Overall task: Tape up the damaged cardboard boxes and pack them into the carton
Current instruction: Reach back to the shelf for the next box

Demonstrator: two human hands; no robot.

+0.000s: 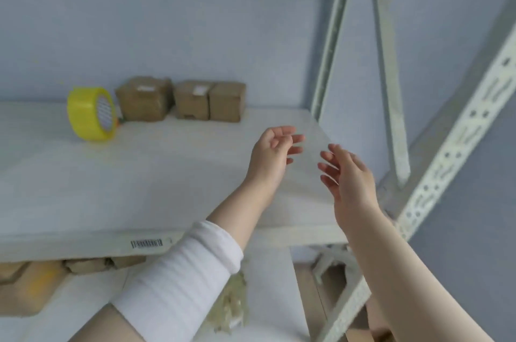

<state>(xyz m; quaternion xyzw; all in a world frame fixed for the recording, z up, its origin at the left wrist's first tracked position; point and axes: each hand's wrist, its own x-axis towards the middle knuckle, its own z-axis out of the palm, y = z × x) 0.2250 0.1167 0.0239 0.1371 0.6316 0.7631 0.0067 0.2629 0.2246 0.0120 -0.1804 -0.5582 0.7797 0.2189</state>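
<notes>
Three small brown cardboard boxes stand in a row at the back of the white shelf (139, 174): a left box (143, 98), a middle box (192, 100) and a right box (227, 101). A yellow tape roll (90, 114) stands on edge to their left. My left hand (275, 150) and my right hand (347, 172) hover above the shelf's right end, palms facing each other, fingers loosely spread, holding nothing. Both are well to the right of the boxes. A white sleeve covers my left forearm.
A perforated metal upright (435, 177) and slanted braces (388, 76) frame the shelf on the right. Below the shelf lie brown cardboard pieces (92, 265), a carton (25, 288) at the lower left and pale shredded filler (233, 305).
</notes>
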